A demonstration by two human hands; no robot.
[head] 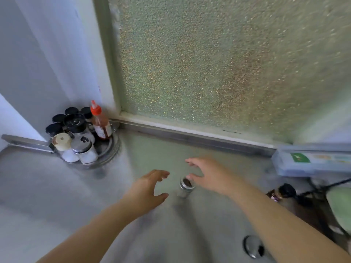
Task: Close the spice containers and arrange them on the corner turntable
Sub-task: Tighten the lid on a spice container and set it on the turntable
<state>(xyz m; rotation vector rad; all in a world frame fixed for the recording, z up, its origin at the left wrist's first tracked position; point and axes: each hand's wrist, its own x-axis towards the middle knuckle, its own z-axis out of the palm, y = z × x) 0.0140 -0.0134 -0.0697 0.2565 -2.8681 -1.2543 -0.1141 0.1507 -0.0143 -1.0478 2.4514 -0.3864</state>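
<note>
A small open spice jar (185, 187) with a metal collar and brown spice inside stands on the steel counter (148, 152). My left hand (146, 188) hovers just left of it, fingers and thumb spread in a loose curve, holding nothing. My right hand (207, 174) hangs over and to the right of the jar, fingers spread, thumb tip near the jar's rim. A shiny lid (253, 246) lies on the counter at the lower right. The round metal turntable (112, 150) sits in the far left corner, crowded with several black-capped jars (76, 122), white shakers and a red-capped sauce bottle (99, 122).
A frosted window (228, 63) rises behind the counter above a metal sill. At the right edge lie a long blue box (311, 162), a dark-capped bottle (284, 191) and black cables. A white wall closes off the left side.
</note>
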